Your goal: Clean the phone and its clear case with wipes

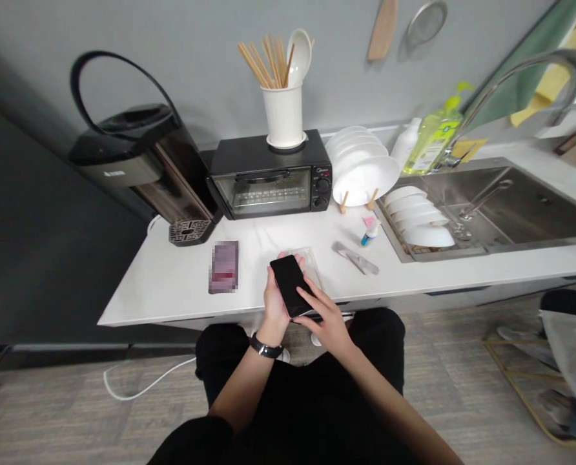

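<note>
A phone (290, 284) with a dark screen lies face up in my left hand (274, 305), just over the counter's front edge. The fingers of that hand wrap round it from below. My right hand (327, 321) rests at the phone's right side, its fingers spread and the tips touching the lower part. Behind the phone a clear flat case or tray (308, 263) lies on the white counter (172, 271). A blurred-out purple packet (224, 267) is to the left. To the right are a metal tool (356, 258) and a small blue and white bottle (370, 233).
A black toaster oven (271, 187) carries a white utensil holder (284, 116). A tall dispenser (157, 161) stands left. White plates (363, 174), soap bottles (428, 139) and a sink (534, 206) with bowls (421, 223) are right. Part of another person (571, 349) shows at far right.
</note>
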The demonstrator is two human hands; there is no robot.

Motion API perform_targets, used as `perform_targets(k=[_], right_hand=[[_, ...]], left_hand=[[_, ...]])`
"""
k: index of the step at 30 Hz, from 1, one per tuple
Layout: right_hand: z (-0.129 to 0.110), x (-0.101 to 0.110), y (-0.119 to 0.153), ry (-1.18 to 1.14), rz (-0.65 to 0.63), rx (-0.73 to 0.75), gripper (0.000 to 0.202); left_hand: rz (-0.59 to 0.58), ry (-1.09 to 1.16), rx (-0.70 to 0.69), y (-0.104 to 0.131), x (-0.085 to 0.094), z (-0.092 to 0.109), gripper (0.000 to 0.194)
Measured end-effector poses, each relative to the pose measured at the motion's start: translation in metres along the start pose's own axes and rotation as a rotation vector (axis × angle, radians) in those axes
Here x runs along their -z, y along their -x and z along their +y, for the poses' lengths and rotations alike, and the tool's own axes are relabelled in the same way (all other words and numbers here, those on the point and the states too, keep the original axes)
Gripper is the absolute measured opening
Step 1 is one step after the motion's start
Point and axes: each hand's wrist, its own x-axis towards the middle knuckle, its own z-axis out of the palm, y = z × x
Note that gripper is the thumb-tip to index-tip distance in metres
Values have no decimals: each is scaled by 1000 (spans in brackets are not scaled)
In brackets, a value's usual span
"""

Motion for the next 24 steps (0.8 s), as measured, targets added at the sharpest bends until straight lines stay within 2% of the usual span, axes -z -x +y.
perform_targets(k=[4,6,8,10,12,14,17,24], right_hand=[[19,7,2,22,18,76,64],[24,15,0,23,42,65,59],[26,23,-3,24,74,14,50],[29,31,-7,32,93,-37,43],[34,38,-12,51,70,-50,41],[38,44,-17,79,11,-42,43],[44,50,-24,176,-82,-12,47],[53,46,-31,491,-168,40,54]], left_hand=[[32,-197,-27,-11,11,-6,54],[34,-436,-160,-20,20,0,50],[-8,-778,-366,-32,30,12,47],[-44,-1110,-520,-45,38,25,51],[-119,-1366,-539,-56,43,35,54],[-226,-1557,-501,-64,45,39,52],[-313,-1753,-505,-67,43,37,48],[-273,-1925,-615,-56,35,32,53]])
